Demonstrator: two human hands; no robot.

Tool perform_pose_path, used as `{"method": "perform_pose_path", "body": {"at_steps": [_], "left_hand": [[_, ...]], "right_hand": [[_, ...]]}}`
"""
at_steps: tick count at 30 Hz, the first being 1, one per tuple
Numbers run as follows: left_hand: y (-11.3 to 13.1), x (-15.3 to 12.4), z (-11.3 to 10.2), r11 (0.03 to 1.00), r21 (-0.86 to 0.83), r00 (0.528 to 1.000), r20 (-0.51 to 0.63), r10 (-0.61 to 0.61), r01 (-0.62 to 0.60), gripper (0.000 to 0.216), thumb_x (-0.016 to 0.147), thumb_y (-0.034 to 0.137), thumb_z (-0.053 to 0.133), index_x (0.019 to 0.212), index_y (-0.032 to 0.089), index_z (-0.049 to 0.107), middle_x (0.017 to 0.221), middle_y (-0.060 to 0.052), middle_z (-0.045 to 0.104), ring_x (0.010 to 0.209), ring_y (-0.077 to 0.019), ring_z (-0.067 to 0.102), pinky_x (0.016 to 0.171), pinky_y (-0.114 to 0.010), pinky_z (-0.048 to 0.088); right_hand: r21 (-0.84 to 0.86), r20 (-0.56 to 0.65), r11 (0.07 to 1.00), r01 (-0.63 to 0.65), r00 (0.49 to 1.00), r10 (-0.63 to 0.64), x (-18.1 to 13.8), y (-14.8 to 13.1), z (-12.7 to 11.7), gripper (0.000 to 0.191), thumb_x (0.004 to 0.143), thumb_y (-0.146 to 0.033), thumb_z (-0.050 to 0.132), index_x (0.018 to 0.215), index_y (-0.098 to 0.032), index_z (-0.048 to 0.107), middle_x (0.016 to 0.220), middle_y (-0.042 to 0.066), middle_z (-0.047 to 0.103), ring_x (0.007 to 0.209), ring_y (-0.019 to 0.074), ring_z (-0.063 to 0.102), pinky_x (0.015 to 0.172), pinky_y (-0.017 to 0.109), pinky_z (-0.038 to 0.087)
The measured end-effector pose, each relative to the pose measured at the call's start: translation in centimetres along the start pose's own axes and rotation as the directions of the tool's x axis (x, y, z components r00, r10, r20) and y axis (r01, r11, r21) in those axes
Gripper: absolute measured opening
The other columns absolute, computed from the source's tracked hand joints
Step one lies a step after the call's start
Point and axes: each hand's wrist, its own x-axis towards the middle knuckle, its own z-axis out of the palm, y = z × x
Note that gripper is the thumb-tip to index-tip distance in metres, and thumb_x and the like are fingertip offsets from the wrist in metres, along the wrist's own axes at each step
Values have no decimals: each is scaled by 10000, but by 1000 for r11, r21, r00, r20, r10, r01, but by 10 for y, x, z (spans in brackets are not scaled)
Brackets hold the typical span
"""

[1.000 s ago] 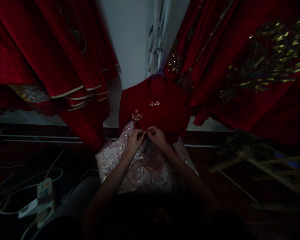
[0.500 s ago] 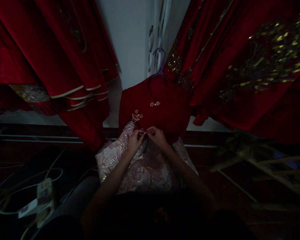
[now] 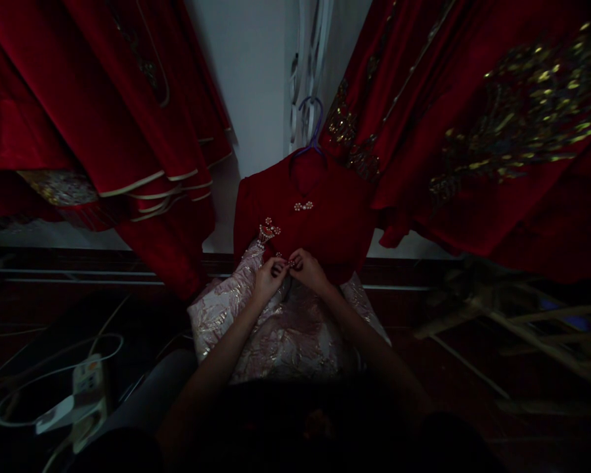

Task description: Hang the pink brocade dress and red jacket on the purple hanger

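Fingers of the left hand (image 3: 267, 279) and right hand (image 3: 309, 270) are pinched close together, tips nearly meeting, gripping what seems, in this dim light, to be a small beaded piece (image 3: 290, 263). It sits at the lower front of a red top (image 3: 342, 213), which is on a purple hanger (image 3: 316, 135) straight ahead. Near the collar is a pearly clasp (image 3: 304, 206); a fan-shaped ornament (image 3: 268, 230) lies just above the left hand. Pinkish brocade (image 3: 290, 348) spreads beneath the forearms. Red garments with gold sequins (image 3: 536, 112) hang on the right, and a power strip (image 3: 88, 397) lies at lower left.
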Motion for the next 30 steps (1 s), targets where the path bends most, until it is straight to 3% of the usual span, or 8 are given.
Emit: {"method": "perform_pose_path", "body": {"at_steps": [5, 8, 11, 15, 18, 23, 26, 30], "left_hand": [[10, 17, 11, 931, -318, 978, 162, -129, 176, 361, 746, 421, 698, 964, 155, 589, 770, -21, 656, 648, -107, 625, 593, -225, 518], [18, 35, 14, 919, -346, 982, 62, -179, 189, 381, 800, 497, 619, 987, 173, 544, 719, 12, 631, 585, -100, 612, 563, -229, 522], [26, 56, 14, 918, -351, 977, -31, -210, 186, 402, 809, 554, 578, 947, 178, 557, 657, 28, 602, 526, -98, 576, 510, -227, 505], [36, 75, 10, 877, -458, 966, -127, -226, 145, 417, 778, 551, 621, 966, 179, 641, 898, -30, 680, 735, -125, 630, 586, -220, 521], [42, 78, 5, 795, -581, 957, -89, -276, 176, 444, 811, 533, 595, 1087, 190, 653, 1079, -69, 679, 919, -157, 644, 690, -240, 531], [47, 73, -5, 707, -668, 962, 56, -266, 234, 454, 839, 537, 557, 1134, 202, 637, 1085, -84, 688, 970, -176, 658, 817, -324, 521], [44, 73, -7, 743, -634, 968, 38, -246, 214, 437, 813, 521, 599, 1108, 201, 642, 1057, -78, 693, 964, -179, 659, 828, -334, 514], [40, 77, -3, 736, -641, 952, -27, -305, 217, 364, 726, 464, 704, 955, 183, 663, 1034, -61, 687, 884, -138, 649, 763, -266, 499]], "right_hand": [[-91, -26, 996, -4, 1000, 2, 2, 0, -10, 201, 687, -218, 616, 849, -203, 497, 801, -23, 567, 712, 122, 536, 630, 213, 384], [-77, 38, 997, -29, 999, 32, 4, -3, -25, 159, 681, -214, 593, 798, -207, 485, 697, -53, 527, 633, 112, 499, 591, 205, 341], [-34, 161, 999, 35, 986, -29, 5, -8, -41, 141, 672, -202, 570, 782, -204, 482, 679, -59, 511, 620, 106, 474, 591, 202, 335], [3, 267, 996, 85, 960, -83, 4, -13, -57, 138, 668, -206, 559, 770, -201, 466, 712, -50, 521, 642, 105, 457, 613, 204, 343], [26, 273, 996, 87, 958, -91, 4, -14, -60, 151, 668, -218, 558, 779, -201, 457, 717, -49, 516, 645, 106, 455, 611, 205, 341], [28, 279, 996, 79, 957, -84, 4, -12, -59, 149, 673, -225, 557, 774, -203, 450, 708, -52, 507, 636, 107, 458, 602, 207, 335], [32, 279, 996, 82, 956, -88, 4, -12, -58, 143, 674, -226, 555, 769, -204, 450, 711, -49, 508, 639, 109, 460, 602, 210, 334], [36, 283, 996, 84, 955, -90, 4, -12, -57, 145, 674, -221, 550, 770, -202, 444, 720, -44, 509, 646, 108, 453, 609, 212, 338]]}}
